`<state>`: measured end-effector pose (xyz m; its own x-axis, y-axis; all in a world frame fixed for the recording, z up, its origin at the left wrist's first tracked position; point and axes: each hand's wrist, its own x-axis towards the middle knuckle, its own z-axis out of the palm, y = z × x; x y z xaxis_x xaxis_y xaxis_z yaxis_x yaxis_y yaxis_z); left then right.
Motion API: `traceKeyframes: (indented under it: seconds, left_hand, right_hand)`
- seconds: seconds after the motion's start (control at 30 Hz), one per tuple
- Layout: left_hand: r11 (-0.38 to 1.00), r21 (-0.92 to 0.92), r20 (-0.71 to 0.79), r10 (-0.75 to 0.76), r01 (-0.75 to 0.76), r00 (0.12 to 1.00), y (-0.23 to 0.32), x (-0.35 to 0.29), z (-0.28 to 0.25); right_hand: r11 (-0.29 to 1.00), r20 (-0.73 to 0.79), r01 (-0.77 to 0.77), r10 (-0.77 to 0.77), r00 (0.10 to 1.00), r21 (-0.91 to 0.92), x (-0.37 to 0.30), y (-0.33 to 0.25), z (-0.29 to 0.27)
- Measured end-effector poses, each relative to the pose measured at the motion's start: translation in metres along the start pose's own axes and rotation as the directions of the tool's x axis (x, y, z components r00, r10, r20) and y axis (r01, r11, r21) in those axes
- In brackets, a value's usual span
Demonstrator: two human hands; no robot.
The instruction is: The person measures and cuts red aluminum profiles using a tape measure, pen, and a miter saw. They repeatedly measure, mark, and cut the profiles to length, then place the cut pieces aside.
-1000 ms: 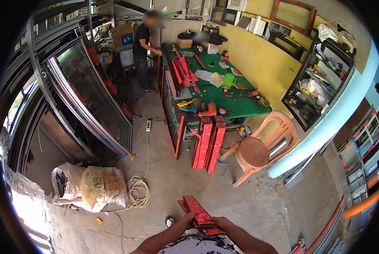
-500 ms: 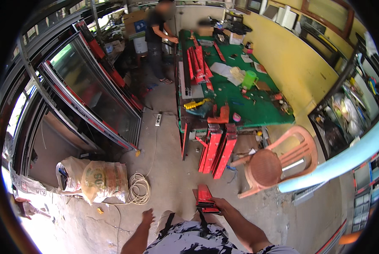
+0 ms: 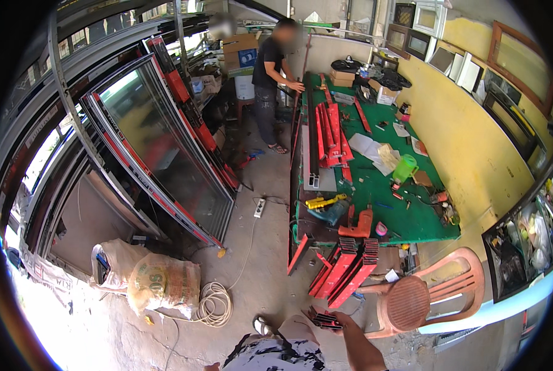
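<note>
My right hand (image 3: pixel 344 319) grips a short bundle of red-and-dark metal profiles (image 3: pixel 323 317), held low in front of my body with the cut ends showing. Just beyond it, several long red-covered profiles (image 3: pixel 344 272) lean against the near end of the green-topped table (image 3: pixel 434 230). Only a sliver of my left hand (image 3: pixel 212 366) shows at the lower edge; its fingers are hidden. On the table's near end rest an orange-red power drill (image 3: pixel 358 224), a teal power tool (image 3: pixel 331 211) and a yellow tool (image 3: pixel 326 201).
At the table's far left corner stands a person (image 3: pixel 270 86). A brown plastic chair (image 3: pixel 412 303) is close on my right. To the left are glazed frames (image 3: pixel 159 136), stuffed sacks (image 3: pixel 162 278), a coiled cable (image 3: pixel 214 305) and a power strip (image 3: pixel 259 208) on the floor.
The view has shifted, and the table and leaning profiles appear nearer. My left hand has dropped almost out of view. My right hand still holds the bundle, its ends now tipped toward the view.
</note>
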<state>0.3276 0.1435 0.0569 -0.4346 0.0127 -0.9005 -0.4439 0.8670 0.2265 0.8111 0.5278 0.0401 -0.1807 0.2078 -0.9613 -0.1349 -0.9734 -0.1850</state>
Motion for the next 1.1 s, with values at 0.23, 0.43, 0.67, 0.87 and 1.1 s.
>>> traceKeyframes:
  seconds: [0.23,0.43,0.67,0.87,1.1]
  left_hand:
    - [0.979,-0.024,-0.047,0.199,-0.200,0.979,0.092,0.025,-0.043]
    - [0.990,-0.082,-0.118,0.105,-0.115,0.988,0.130,0.030,-0.074]
    - [0.991,-0.128,0.108,-0.012,0.026,0.994,0.149,0.006,-0.041]
    - [0.983,0.110,-0.046,0.154,-0.149,0.987,0.223,0.004,0.022]
    - [0.840,0.192,0.065,0.506,-0.508,0.860,0.284,-0.004,0.053]
  right_hand:
    - [0.994,0.104,-0.105,0.102,0.989,0.025,0.034,-0.058,0.006]
    - [0.982,0.158,-0.181,0.172,0.972,0.045,0.073,-0.103,-0.003]
    - [0.964,0.116,-0.256,0.246,0.962,0.073,0.081,-0.178,-0.025]
    - [0.951,0.108,-0.293,0.283,0.953,0.095,0.075,-0.230,-0.022]
    - [0.914,0.066,-0.166,0.153,0.986,0.369,0.063,-0.270,-0.015]
